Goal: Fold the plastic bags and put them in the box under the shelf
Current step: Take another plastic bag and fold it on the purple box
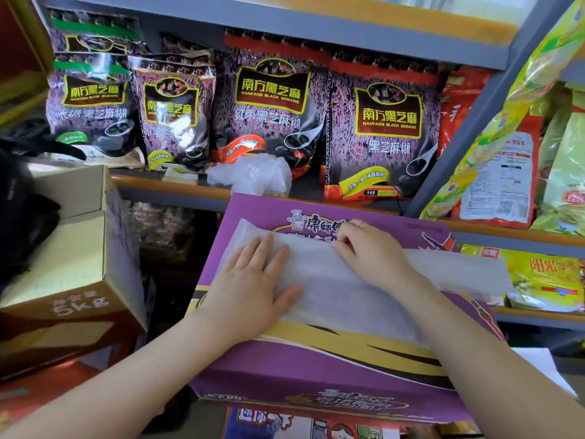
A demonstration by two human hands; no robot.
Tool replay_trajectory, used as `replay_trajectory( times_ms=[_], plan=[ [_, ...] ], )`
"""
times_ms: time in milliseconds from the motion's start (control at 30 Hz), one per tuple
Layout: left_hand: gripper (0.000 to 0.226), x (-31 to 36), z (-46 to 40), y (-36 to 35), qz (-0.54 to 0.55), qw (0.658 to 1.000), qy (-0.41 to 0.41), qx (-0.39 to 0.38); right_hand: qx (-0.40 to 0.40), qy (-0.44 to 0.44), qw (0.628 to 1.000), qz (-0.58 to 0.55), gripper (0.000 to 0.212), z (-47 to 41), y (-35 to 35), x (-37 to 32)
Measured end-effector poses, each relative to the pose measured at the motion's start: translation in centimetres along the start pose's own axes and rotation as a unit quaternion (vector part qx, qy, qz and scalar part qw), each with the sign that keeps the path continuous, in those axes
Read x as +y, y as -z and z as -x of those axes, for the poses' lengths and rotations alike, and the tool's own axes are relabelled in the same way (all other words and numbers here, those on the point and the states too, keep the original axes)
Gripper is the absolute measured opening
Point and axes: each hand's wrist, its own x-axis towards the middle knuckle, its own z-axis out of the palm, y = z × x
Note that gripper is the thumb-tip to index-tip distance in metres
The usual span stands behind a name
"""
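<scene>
A translucent white plastic bag (342,289) lies flat on top of a purple carton (316,369) in front of me. My left hand (253,283) presses flat on the bag's left part, fingers straight. My right hand (370,251) has its fingers curled at the bag's upper edge, pinching the plastic there. The bag's right end (459,270) hangs past the carton's right side. Another plastic bag (253,175), crumpled, sits on the shelf board just behind the carton.
Purple sesame-paste packs (269,99) fill the shelf (177,185) behind. An open brown cardboard box (72,248) marked 5kg stands at the left. Yellow and green packs (506,172) crowd the shelves at the right. Dark space lies under the shelf board.
</scene>
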Motion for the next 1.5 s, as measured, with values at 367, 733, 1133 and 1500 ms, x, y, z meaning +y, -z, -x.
replay_trajectory(
  times_ms=[367,733,1133,1500],
  plan=[
    [0.114,0.0,0.5,0.9,0.017,0.997,0.019,-0.071,-0.006,-0.078,0.989,0.124,0.024,0.3,0.5,-1.8],
    [0.136,0.1,0.1,0.8,-0.026,0.995,0.037,-0.086,-0.063,-0.009,0.998,0.021,0.089,3.1,-2.8,-4.6],
    [0.126,0.7,0.1,1.7,-0.032,0.989,0.041,-0.136,-0.099,-0.148,0.983,0.048,0.082,7.4,-0.1,3.2],
    [0.117,11.7,-2.7,-1.6,-0.005,0.995,-0.06,-0.075,-0.069,-0.123,0.989,0.043,0.071,7.3,-0.5,4.8]
  ],
)
